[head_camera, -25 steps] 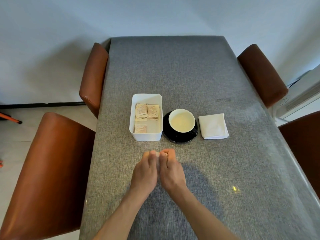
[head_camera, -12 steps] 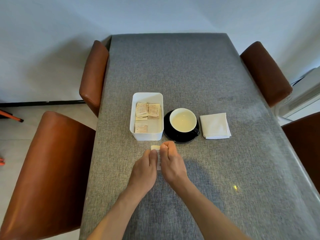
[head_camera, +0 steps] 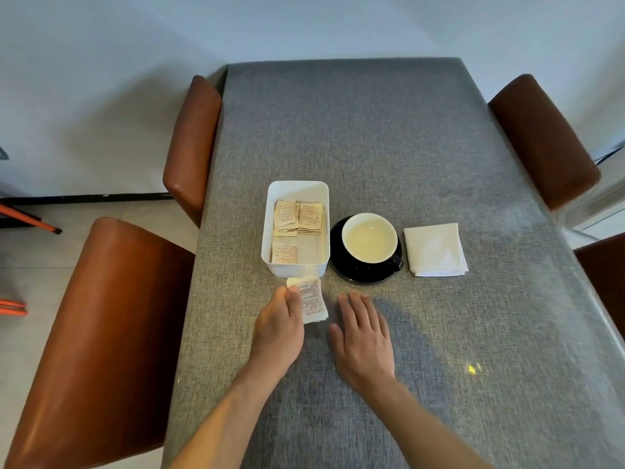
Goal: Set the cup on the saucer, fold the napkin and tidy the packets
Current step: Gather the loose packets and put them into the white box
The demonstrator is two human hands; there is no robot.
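step in hand: tidying the packets, pretty clearly. The other two bits look done already.

cup: the cup (head_camera: pixel 369 237) sits on the black saucer (head_camera: pixel 341 265), upright, handle pointing toward the near right. Nothing to fix there as far as I can tell.

napkin: the napkin (head_camera: pixel 435 249) lies folded into a neat square just right of the saucer, not touching it.

packets in the bin: the white bin (head_camera: pixel 324 211) is just left of the saucer, with a small stack of packets (head_camera: pixel 298 218) at the far end and one lone packet (head_camera: pixel 284 253) near the front wall.

left hand: the left hand (head_camera: pixel 279 330) has a small bunch of packets (head_camera: pixel 313 301) pinched between thumb and fingers (head_camera: pixel 293 292), right at the bin's near wall, just outside it. Looks like more than one packet stacked, but I can't count them.

right hand: the right hand (head_camera: pixel 363 336) is flat and empty over the desk (head_camera: pixel 439 350), fingers loosely spread, beside the held packets but apart from them.

next move: I'd guess lift the bunch over the near wall and lay it flat inside, in the free patch beside the lone packet. Needs enough height to clear the rim and a tidy release so they don't fan out.
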